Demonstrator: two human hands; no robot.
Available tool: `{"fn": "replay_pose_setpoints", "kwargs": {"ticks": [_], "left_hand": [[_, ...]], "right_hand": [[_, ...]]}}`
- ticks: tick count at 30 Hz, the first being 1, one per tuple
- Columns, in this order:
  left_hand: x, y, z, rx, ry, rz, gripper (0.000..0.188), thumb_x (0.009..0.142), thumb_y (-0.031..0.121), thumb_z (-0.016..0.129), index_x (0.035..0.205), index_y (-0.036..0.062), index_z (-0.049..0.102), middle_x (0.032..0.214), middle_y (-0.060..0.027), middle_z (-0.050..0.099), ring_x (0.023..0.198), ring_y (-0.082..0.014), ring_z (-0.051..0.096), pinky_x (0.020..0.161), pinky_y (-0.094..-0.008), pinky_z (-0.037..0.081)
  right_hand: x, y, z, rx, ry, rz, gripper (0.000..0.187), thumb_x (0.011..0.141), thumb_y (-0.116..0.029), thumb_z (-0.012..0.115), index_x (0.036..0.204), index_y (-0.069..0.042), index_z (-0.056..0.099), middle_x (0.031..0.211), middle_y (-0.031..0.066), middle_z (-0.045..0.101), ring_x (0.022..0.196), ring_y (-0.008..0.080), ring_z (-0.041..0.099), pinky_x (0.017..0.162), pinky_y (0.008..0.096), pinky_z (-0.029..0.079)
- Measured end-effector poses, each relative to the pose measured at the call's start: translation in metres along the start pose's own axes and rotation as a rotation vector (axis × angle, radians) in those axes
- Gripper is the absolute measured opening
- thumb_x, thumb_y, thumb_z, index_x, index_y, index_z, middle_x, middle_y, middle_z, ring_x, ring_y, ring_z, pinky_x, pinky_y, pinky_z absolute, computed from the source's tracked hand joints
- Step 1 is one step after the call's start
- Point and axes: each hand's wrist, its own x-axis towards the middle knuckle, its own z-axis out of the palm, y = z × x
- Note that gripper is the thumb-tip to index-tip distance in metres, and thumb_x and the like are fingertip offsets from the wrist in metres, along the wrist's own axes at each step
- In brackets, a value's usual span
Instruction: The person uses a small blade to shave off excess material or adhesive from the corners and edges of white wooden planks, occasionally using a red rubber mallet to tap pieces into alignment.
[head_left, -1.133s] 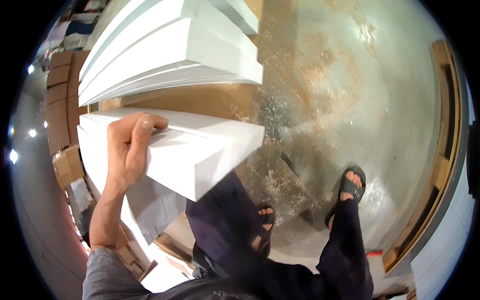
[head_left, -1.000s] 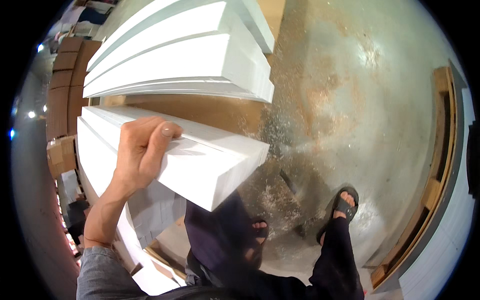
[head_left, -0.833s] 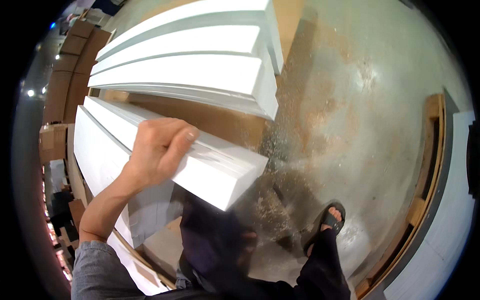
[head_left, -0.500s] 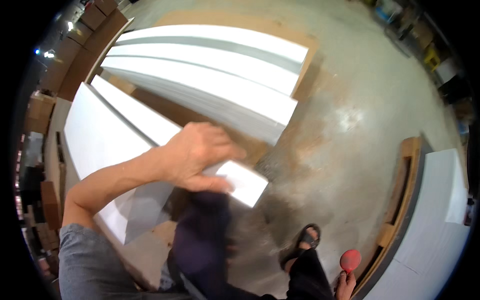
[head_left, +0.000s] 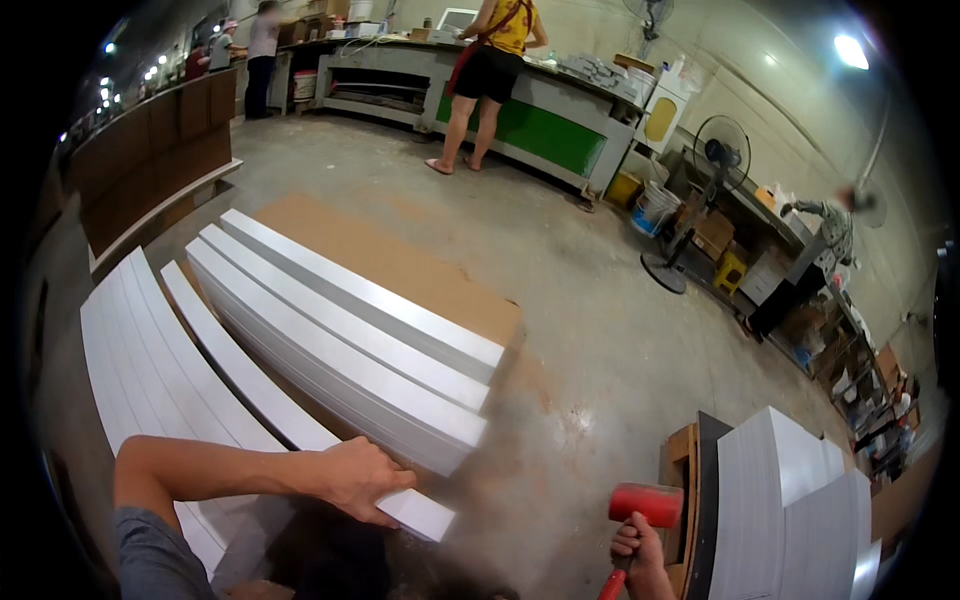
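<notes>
I have the left hand [head_left: 365,482] closed over a white strip [head_left: 245,372] near its near end, the thumb on the side toward the wearer and the tip of the strip poking out past the fingers. The strip runs up and away to the left, between a wide white stack [head_left: 165,370] and a cardboard sheet [head_left: 400,270]. I can't tell what lies under it.

The right hand [head_left: 640,555], over at the lower right, is wrapped round the handle of a red mallet [head_left: 646,504]. The mallet's head is up and lies crosswise; in my view it overlaps the left edge of a wooden pallet [head_left: 680,455], and I can't judge its height above the floor [head_left: 570,360].

White bars [head_left: 350,310] lie side by side on the cardboard sheet, their near ends by its right edge, with its far edge left bare. A second white stack [head_left: 750,500] stands at the pallet, and a dark board [head_left: 706,480] shows between the two.

Farther off I see a bench [head_left: 570,145] with a green panel, a co-worker in a yellow top [head_left: 512,30] standing at it, and a fan [head_left: 720,150] on a stand to its right.
</notes>
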Motion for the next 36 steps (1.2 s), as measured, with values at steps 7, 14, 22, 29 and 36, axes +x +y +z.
{"fn": "replay_pose_setpoints", "kwargs": {"ticks": [7, 14, 22, 29, 36], "left_hand": [[-0.004, 0.001, 0.009, -0.032, -0.015, -0.027, 0.05, 0.08, 0.049, 0.077, 0.09, 0.0041, 0.057, 0.077, -0.0147, 0.068, 0.075, -0.0384, 0.069, 0.064, -0.0481, 0.054], [0.027, -0.008, 0.003, -0.046, 0.164, 0.037, 0.042, 0.067, 0.04, 0.082, 0.081, 0.0099, 0.055, 0.072, -0.01, 0.062, 0.068, -0.0349, 0.066, 0.058, -0.0473, 0.052], [0.03, -0.009, 0.011, -0.09, -0.052, -0.048, 0.057, 0.057, 0.02, 0.083, 0.107, 0.0009, 0.065, 0.098, -0.0171, 0.072, 0.085, -0.033, 0.073, 0.074, -0.0405, 0.057], [0.025, -0.003, 0.012, -0.059, -0.119, -0.1, 0.065, 0.047, 0.021, 0.079, 0.109, 0.0024, 0.066, 0.108, -0.0199, 0.074, 0.095, -0.035, 0.074, 0.085, -0.0436, 0.058], [0.022, -0.009, 0.009, -0.03, -0.127, -0.071, 0.062, 0.05, 0.024, 0.075, 0.109, 0.0037, 0.066, 0.106, -0.0194, 0.075, 0.094, -0.0337, 0.075, 0.083, -0.0433, 0.059]], "right_hand": [[0.038, 0.089, 0.003, -0.049, -0.156, 0.212, 0.024, 0.1, -0.027, 0.064, 0.081, -0.018, 0.053, 0.064, -0.0054, 0.042, 0.05, 0.0088, 0.04, 0.047, 0.0258, 0.036], [0.003, 0.15, -0.014, 0.115, -0.163, 0.667, 0.049, 0.105, -0.04, 0.053, 0.062, -0.019, 0.043, 0.054, -0.0031, 0.04, 0.046, 0.0114, 0.036, 0.043, 0.0297, 0.03], [-0.013, 0.196, 0.03, 0.037, 0.091, 0.779, 0.025, 0.103, -0.035, 0.057, 0.096, -0.012, 0.051, 0.064, 0.0026, 0.052, 0.048, 0.0154, 0.046, 0.046, 0.031, 0.04], [-0.024, 0.181, 0.036, -0.076, -0.073, 0.838, 0.028, 0.104, -0.038, 0.054, 0.102, -0.011, 0.048, 0.067, 0.0058, 0.057, 0.046, 0.0173, 0.051, 0.046, 0.0351, 0.047], [0.0, 0.199, 0.036, 0.01, -0.087, 0.798, 0.032, 0.102, -0.041, 0.055, 0.103, -0.011, 0.046, 0.069, 0.0091, 0.06, 0.049, 0.0226, 0.056, 0.048, 0.0394, 0.051]]}}
